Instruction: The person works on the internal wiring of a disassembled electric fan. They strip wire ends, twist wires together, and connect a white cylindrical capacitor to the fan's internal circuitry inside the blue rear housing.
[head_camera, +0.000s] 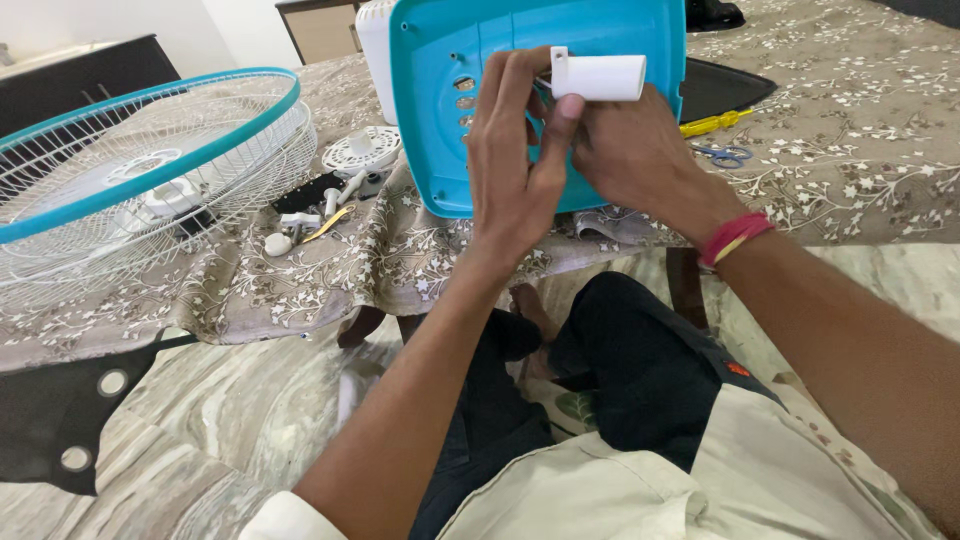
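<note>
A turquoise plastic fan base panel (610, 35) stands tilted upright at the table's front edge. My left hand (512, 165) presses against its face, thumb and fingers pinching near a white plastic cylinder part (600, 76). My right hand (635, 160) sits just behind and under that white part, gripping it from below against the panel. A red and yellow thread band (735, 236) circles my right wrist. What lies between the fingertips is hidden.
A fan grille with a turquoise rim (140, 150) lies at the left on the floral tablecloth (850, 120). Small white parts, a round white cap (362, 151) and screws are scattered near it. A yellow screwdriver (715, 123), blue scissors (725, 154) and a black tray (725, 88) lie at the right.
</note>
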